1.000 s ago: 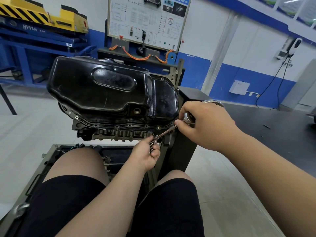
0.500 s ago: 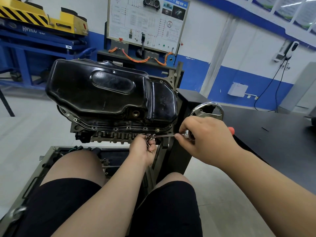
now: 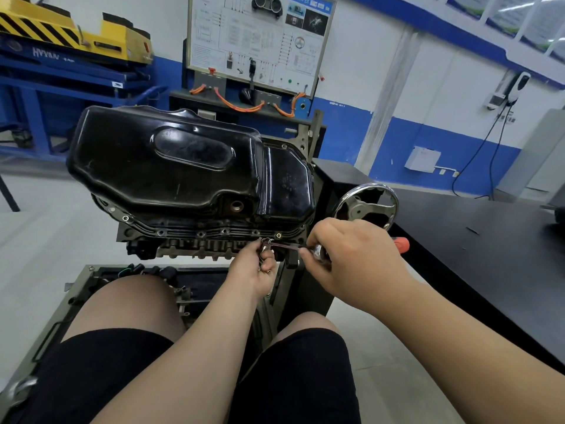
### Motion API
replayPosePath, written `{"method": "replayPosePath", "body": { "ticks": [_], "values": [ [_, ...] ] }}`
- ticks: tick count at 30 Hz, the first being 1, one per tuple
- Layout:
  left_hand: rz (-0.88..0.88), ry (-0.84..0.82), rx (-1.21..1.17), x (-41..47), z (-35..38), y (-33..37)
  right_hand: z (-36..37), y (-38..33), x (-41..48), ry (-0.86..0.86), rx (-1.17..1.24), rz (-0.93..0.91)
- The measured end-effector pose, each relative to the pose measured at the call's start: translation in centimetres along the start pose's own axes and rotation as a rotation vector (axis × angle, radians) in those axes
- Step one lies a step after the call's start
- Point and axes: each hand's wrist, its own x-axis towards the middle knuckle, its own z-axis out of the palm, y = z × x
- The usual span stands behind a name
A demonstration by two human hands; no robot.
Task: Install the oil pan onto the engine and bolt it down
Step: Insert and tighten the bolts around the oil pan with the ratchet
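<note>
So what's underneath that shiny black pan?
The grey engine block, its ribbed edge showing below the oil pan flange. The pan covers the engine's inside, so nothing there shows.

The oil pan (image 3: pixel 171 166) sits on top of the engine (image 3: pixel 195 247), its flange running along the engine's near edge. At the right end of that edge the left hand (image 3: pixel 256 270) pinches the tip of a wrench (image 3: pixel 287 245) just below the flange. The right hand (image 3: pixel 351 258), just to the right, grips the wrench's handle. A handwheel (image 3: pixel 367 206) stands right of the pan, behind the right hand. A table (image 3: pixel 489 255) lies further right. A tray (image 3: pixel 91 270) lies below the engine, in front of it. A panel board (image 3: pixel 260 41) stands behind.
</note>
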Motion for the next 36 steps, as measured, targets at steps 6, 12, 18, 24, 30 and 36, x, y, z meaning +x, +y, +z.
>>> {"method": "replayPosePath", "body": {
  "ticks": [6,12,18,24,30,36],
  "values": [
    [0.014,0.004,0.077,1.4,-0.2,0.5,1.3,0.2,0.9,0.024,-0.008,-0.034],
    [0.011,0.005,0.044,2.3,-0.4,1.5,2.5,0.2,2.1,0.019,-0.025,-0.030],
    [-0.009,-0.014,0.057,2.9,-0.4,2.0,2.8,0.2,2.8,0.009,-0.052,-0.033],
    [-0.038,-0.001,0.212,3.5,-0.6,2.2,2.5,0.5,3.4,-0.029,-0.082,-0.076],
    [-0.043,0.038,0.274,3.3,-0.6,2.7,2.6,0.1,3.6,-0.063,-0.097,-0.169],
    [-0.035,0.031,0.271,3.0,-0.4,2.9,2.7,-0.3,4.2,-0.048,-0.118,-0.189]
  ]
}}
